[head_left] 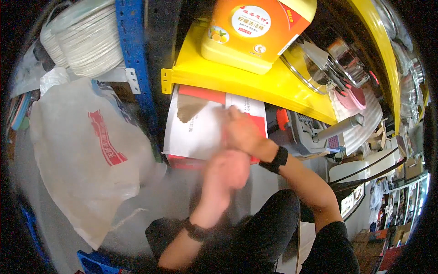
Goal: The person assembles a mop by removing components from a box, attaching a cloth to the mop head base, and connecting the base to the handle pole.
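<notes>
Both hands are at the white-and-red carton [196, 130] under the yellow shelf [237, 82]. Right hand [242, 132] is on the carton's front face near its right side, wrist strap showing. Left hand [228, 171] is just below it, at the carton's lower edge, and badly motion-blurred. The hands are close together, nearly touching. Can't tell whether either one actually grips the carton or just presses on it.

The carton sits in the bay beneath the shelf, front tipped toward the camera, with a brown torn patch at the top left of the face. Blue upright [137, 59] is just to its left; a big pale sack [91, 155] with a red print hangs further left. Orange jug [255, 32] stands on the shelf above.

Handling guess: cardboard, stiff at the edges and corners, with a softer face that will buckle if pushed mid-panel. Weight unknown. The torn patch is weak, so avoid it. Best hold is probably both side edges or under the bottom edge, not the face.
</notes>
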`<state>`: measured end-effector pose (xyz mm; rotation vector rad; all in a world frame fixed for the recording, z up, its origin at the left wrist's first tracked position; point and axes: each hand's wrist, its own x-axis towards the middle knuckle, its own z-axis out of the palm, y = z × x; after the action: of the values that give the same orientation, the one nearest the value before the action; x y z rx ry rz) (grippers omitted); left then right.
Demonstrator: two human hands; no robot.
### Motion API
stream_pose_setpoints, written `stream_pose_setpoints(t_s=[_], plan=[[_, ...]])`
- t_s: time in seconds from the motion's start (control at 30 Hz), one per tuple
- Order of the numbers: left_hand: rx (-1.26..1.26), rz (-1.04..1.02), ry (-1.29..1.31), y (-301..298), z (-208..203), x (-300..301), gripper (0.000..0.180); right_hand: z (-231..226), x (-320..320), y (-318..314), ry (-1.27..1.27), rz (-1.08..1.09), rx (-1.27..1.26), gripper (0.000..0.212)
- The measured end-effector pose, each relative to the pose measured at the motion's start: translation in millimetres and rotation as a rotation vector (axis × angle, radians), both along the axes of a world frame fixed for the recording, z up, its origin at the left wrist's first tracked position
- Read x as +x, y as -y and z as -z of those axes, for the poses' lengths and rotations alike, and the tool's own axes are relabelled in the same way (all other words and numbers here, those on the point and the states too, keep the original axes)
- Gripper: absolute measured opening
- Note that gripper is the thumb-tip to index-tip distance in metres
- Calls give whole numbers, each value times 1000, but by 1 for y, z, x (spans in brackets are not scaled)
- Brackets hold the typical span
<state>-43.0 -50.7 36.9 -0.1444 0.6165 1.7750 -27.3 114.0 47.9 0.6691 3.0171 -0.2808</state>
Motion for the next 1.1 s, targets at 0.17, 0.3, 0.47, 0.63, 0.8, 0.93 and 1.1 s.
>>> stream_pose_setpoints(t_s=[0.17, 0.3, 0.47, 0.63, 0.8, 0.93, 1.1], plan=[[-44, -35, -241, -32, 27, 29, 31, 28, 36, -51, -164, -7, 186, 54], [-69, 52, -174, -38, 25, 40, 29, 39, 79, -75, -208, 307, 171, 59], [-100, -14, -256, -36, 31, 39, 40, 40, 76, -69, -147, 434, 102, 54], [-30, -251, -348, -23, 7, 17, 41, 44, 85, -25, -717, 173, -523, 65], [-111, -33, -423, -19, 1, 10, 41, 44, 74, 4, -268, 47, -320, 71], [-80, -115, -530, -23, -3, 9, 47, 51, 25, -22, -524, -195, -119, 70], [-132, -166, -714, -21, 28, 0, 44, 42, -24, -78, -427, -285, -176, 43]])
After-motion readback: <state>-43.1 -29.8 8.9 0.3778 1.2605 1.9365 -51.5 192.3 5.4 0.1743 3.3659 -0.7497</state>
